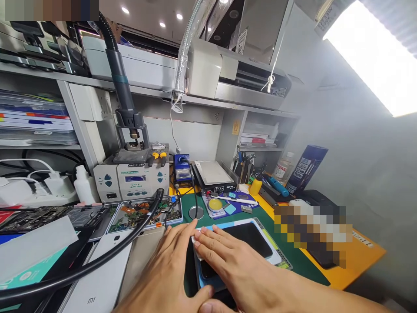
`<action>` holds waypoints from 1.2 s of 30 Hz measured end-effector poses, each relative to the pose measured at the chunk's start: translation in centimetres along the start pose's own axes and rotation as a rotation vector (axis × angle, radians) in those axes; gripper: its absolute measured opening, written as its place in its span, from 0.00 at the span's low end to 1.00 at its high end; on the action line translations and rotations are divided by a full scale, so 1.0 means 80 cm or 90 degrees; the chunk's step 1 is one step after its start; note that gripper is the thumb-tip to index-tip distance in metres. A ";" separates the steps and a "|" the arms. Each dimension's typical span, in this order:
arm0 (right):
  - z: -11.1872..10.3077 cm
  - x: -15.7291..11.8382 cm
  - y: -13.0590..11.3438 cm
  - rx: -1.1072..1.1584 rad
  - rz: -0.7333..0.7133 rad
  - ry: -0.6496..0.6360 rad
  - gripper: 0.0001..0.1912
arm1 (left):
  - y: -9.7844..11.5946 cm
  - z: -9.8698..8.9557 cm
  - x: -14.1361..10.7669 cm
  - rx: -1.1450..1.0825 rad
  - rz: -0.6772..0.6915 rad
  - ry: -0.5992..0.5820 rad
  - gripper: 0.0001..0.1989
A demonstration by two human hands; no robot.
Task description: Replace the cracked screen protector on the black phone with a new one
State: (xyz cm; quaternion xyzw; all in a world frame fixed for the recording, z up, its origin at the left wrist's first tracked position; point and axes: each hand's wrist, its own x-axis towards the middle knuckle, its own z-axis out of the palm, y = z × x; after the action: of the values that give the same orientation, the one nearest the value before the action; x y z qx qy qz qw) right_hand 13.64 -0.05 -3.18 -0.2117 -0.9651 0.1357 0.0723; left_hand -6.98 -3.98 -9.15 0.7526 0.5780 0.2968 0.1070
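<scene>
A flat device with a black screen (256, 241) and a pale blue-white border lies on the green mat (302, 261). My right hand (231, 258) rests flat across its left half, fingers stretched out. A small white piece (196, 239) shows under those fingertips; its kind is unclear. Along the device's left edge is my left hand (169, 265), its fingers extended side by side and its thumb reaching below my right hand. The two hands nearly meet at the fingertips. They hide much of the device's near left part.
A black hose (107, 256) arcs across the left, over a white phone (97, 274). Behind are a tray of circuit boards (130, 217), a grey rework station (130, 180), a round metal lid (196, 212), a yellow tin (215, 205) and a white brush (234, 199).
</scene>
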 end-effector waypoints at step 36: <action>0.101 -0.022 0.001 -0.398 -0.110 0.589 0.13 | -0.013 -0.010 -0.001 0.179 0.213 0.041 0.39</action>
State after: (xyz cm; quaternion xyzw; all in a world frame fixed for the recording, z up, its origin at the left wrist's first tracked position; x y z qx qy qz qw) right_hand 13.64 -2.57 -11.01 -0.1808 -0.8412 -0.2700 0.4323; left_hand -8.26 -3.87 -9.09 0.8357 0.4839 0.2506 -0.0679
